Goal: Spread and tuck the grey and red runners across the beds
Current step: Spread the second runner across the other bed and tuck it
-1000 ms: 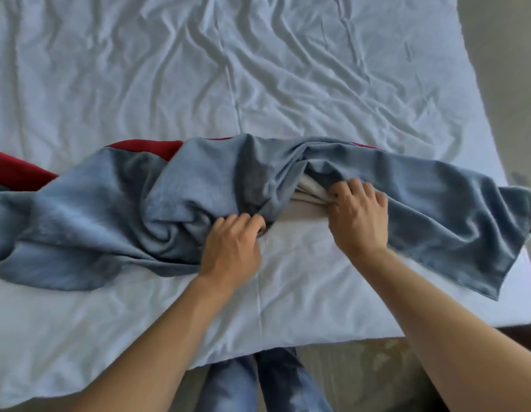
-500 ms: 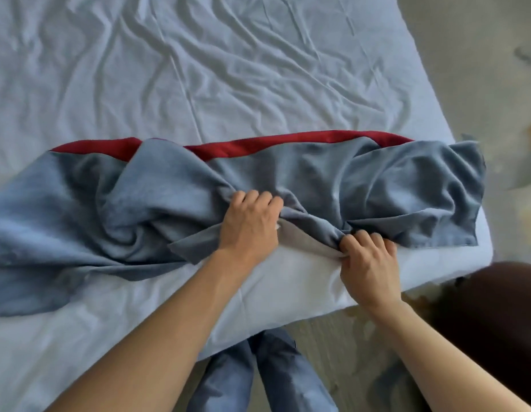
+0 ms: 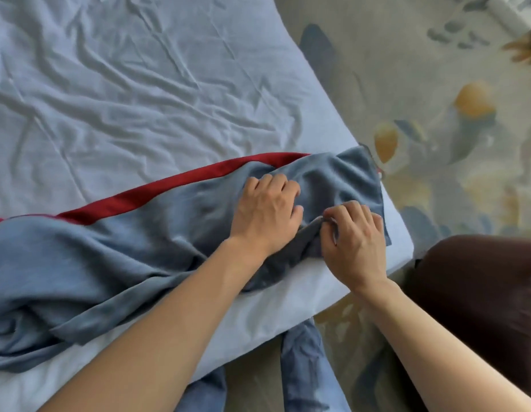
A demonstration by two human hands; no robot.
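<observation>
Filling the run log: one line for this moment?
step: spreading | left hand: on crumpled grey fabric runner | right hand: pinching runner edge | red fabric strip: showing

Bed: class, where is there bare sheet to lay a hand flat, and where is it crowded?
Free: white sheet beyond the red runner, and the near strip below the grey runner. Crowded: the corner where left hand and right hand bunch cloth.

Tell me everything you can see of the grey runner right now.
The grey runner is soft, blue-grey cloth lying rumpled across the near part of the white bed sheet. A red strip shows along its far edge. Its left part is bunched in loose folds; its right end reaches the bed's corner. The left hand rests curled on it, and the right hand pinches its near edge.
</observation>
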